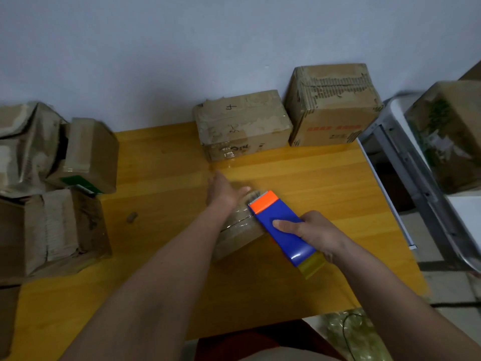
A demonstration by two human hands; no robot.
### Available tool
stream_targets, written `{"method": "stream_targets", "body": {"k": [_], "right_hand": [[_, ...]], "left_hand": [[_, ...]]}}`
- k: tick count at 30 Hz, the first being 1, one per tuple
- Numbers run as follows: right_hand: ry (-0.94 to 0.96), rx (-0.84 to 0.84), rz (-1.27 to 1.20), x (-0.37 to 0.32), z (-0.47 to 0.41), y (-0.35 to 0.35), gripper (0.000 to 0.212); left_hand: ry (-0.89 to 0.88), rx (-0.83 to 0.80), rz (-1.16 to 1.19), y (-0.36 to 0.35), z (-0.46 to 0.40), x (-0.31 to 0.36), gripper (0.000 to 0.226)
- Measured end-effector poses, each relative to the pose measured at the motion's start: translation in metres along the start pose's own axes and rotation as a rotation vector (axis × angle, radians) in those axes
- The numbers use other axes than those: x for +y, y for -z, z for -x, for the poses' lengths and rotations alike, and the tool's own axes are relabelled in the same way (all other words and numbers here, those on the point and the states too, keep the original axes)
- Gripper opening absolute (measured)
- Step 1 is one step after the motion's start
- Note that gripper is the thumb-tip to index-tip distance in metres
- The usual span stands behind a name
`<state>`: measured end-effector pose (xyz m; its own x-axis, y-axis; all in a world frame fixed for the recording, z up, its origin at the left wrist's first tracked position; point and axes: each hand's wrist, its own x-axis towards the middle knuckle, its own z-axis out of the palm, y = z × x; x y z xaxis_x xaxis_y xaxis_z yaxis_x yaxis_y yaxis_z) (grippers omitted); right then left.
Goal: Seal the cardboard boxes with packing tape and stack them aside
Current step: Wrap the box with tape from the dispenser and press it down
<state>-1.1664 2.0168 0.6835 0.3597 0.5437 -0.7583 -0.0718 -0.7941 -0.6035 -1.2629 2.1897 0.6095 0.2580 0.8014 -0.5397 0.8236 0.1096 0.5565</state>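
Note:
A small cardboard box lies on the wooden table in the middle, partly hidden under my arms. My left hand presses flat on its far top, fingers stretched out over it. My right hand grips a blue tape dispenser with an orange toothed head, which rests on the box's right top edge. A roll of yellowish tape sticks out of the dispenser's near end. Clear tape shines across the box's top.
Two taped boxes stand against the wall at the back of the table. Several worn boxes pile up at the left edge. A metal rack and another box stand to the right.

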Motion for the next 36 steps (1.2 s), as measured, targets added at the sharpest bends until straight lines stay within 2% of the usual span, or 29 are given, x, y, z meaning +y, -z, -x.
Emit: {"method": "stream_targets", "body": {"k": [2, 3, 4, 7, 10, 18, 23, 27, 29, 31, 32, 33, 35, 36], "right_hand": [[-0.001, -0.005, -0.012, 0.004, 0.001, 0.0, 0.033], [0.002, -0.009, -0.017, 0.006, 0.001, 0.0, 0.033], [0.003, -0.011, -0.021, 0.007, 0.001, 0.0, 0.033], [0.004, -0.023, -0.031, 0.007, 0.002, 0.0, 0.031], [0.017, -0.025, -0.037, 0.007, 0.003, 0.0, 0.032], [0.095, -0.052, -0.014, 0.032, 0.022, 0.01, 0.025], [0.086, -0.096, -0.053, 0.059, 0.036, 0.016, 0.025], [0.069, -0.104, -0.042, 0.062, 0.028, 0.015, 0.024], [0.055, -0.117, -0.042, 0.066, 0.022, 0.017, 0.021], [0.054, -0.148, -0.049, 0.069, 0.018, 0.021, 0.018], [0.058, -0.159, -0.048, 0.07, 0.017, 0.022, 0.018], [0.063, -0.162, -0.046, 0.071, 0.014, 0.024, 0.02], [0.064, -0.166, -0.031, 0.071, 0.01, 0.029, 0.024], [0.061, -0.173, -0.022, 0.07, 0.009, 0.03, 0.023]], "left_hand": [[-0.181, 0.196, 0.05, 0.002, 0.01, -0.004, 0.043], [-0.275, 0.194, 0.068, 0.0, 0.017, -0.005, 0.026], [-0.333, 0.131, 0.088, -0.002, 0.022, -0.006, 0.02], [-0.304, -0.086, 0.095, -0.007, 0.026, -0.008, 0.02], [-0.214, -0.137, 0.084, -0.005, 0.017, -0.005, 0.016], [-0.094, 0.033, -0.079, -0.007, 0.02, -0.001, 0.028], [-0.072, 0.031, -0.08, -0.006, 0.033, 0.004, 0.033], [-0.052, 0.08, -0.173, -0.009, 0.036, 0.005, 0.041], [-0.213, 0.124, -0.211, -0.01, 0.039, -0.001, 0.041], [-0.62, 0.134, -0.293, -0.008, 0.043, -0.011, 0.042], [-0.806, 0.064, -0.376, -0.006, 0.046, -0.017, 0.047], [-0.904, -0.056, -0.496, -0.004, 0.051, -0.021, 0.054], [-0.839, -0.285, -0.808, -0.003, 0.06, -0.026, 0.079], [-0.796, -0.318, -0.923, -0.004, 0.06, -0.028, 0.094]]}}
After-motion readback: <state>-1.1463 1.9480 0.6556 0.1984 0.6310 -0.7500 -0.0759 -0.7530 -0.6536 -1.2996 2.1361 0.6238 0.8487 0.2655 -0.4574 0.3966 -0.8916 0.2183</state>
